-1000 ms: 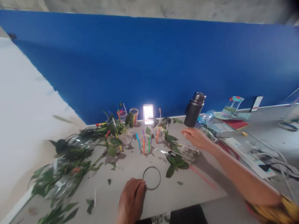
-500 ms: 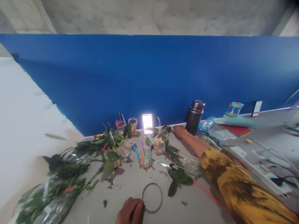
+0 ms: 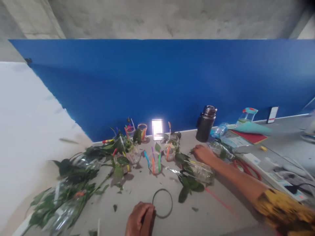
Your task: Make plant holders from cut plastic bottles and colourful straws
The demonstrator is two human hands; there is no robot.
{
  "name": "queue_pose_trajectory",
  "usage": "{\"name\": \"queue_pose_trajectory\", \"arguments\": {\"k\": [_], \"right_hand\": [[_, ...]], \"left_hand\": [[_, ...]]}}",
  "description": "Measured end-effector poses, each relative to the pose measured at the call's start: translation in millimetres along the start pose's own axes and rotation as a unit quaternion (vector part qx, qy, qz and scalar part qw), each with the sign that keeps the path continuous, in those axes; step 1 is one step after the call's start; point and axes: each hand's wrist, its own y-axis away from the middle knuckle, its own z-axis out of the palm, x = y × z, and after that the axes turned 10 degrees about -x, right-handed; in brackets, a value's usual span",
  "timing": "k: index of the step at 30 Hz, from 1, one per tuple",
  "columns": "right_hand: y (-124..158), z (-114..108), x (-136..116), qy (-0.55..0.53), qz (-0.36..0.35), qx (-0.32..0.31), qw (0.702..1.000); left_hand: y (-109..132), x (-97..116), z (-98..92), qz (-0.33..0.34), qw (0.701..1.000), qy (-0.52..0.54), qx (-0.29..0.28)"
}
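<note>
At the near edge, my left hand [image 3: 140, 216] is closed, its thumb and fingers pinching the left side of a thin dark ring [image 3: 172, 205] that lies on the table. My right hand [image 3: 202, 153] reaches in from the right with its fingers bent together low over the table; what they hold, if anything, is too small to make out. Just below it lies a clear plastic bottle [image 3: 203, 173] on its side. Scissors [image 3: 174, 171] with dark handles lie among leaves left of the bottle. A clear cup [image 3: 155, 164] with coloured straws stands in the middle.
Cut leafy stems [image 3: 70, 178] and clear plastic pieces cover the left side. A black thermos [image 3: 205, 126] stands at the blue wall. On the right are a power strip [image 3: 265, 173], red-handled tool [image 3: 249, 168], jug [image 3: 247, 116] and phone [image 3: 272, 114].
My right hand has drawn back from beside the thermos towards me, nearer the bottle, with its sleeve moving right. My left hand stays at the ring. The view has shifted slightly.
</note>
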Motion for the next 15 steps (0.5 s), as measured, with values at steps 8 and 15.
{"name": "queue_pose_trajectory", "arguments": {"k": [8,15], "right_hand": [[54,-18,37,-0.155,0.02,0.056,0.986],[92,-47,-10,-0.117,-0.052,-0.059,0.99]], "left_hand": [[-6,9,-8.7,0.007,0.999,-0.029,-0.035],[-5,10,-7.8,0.007,0.998,-0.053,-0.03]]}}
